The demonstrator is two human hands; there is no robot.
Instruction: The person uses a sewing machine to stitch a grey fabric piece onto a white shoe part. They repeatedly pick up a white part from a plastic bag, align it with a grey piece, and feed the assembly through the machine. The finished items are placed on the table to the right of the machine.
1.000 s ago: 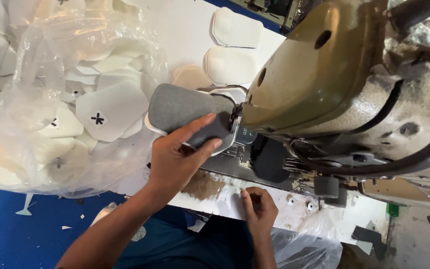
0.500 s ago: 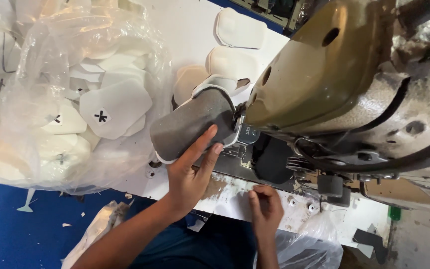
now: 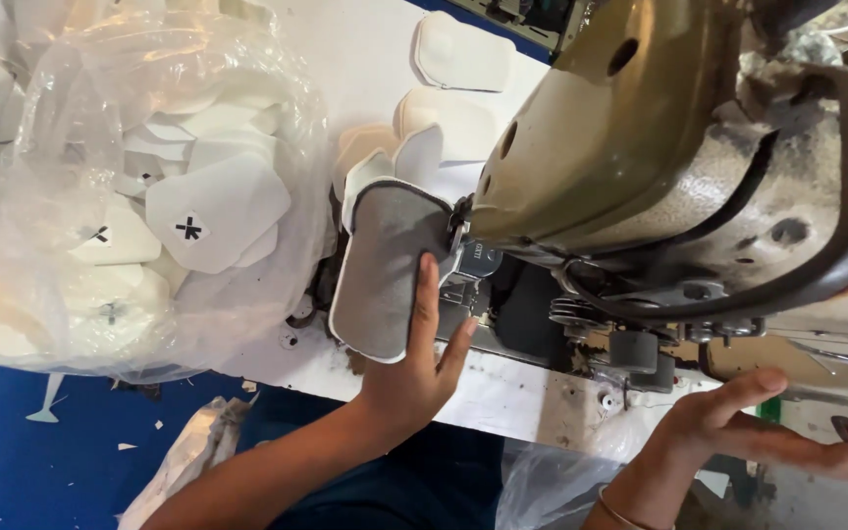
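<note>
Beside the head of the sewing machine [image 3: 640,147], on its left as seen from the worn camera, a grey padded piece [image 3: 385,270] with a white edge stands nearly upright, its right edge touching the machine just where the needle area is; the left hand [image 3: 414,378] supports it from below, fingers stretched up along its face and thumb spread toward the machine, so the hand is fairly open and pressed flat on the piece rather than closed around it; below and right of the machine head, the right hand [image 3: 768,432] hangs in the air, palm up, fingers extended and loosely spread, holding nothing and touching nothing; a thin bangle [image 3: 620,515] shows at its wrist; behind the grey piece, farther from the person than the machine's needle area, several white cut pieces [image 3: 444,123] lie on the white table [image 3: 365,59]; well to the left of the machine, a clear plastic bag [image 3: 139,196] bulges with more white pieces, one marked with a small black cross [image 3: 188,229]; below the table edge, left of the machine, the blue floor [image 3: 12,461] carries scraps of white offcut.
</note>
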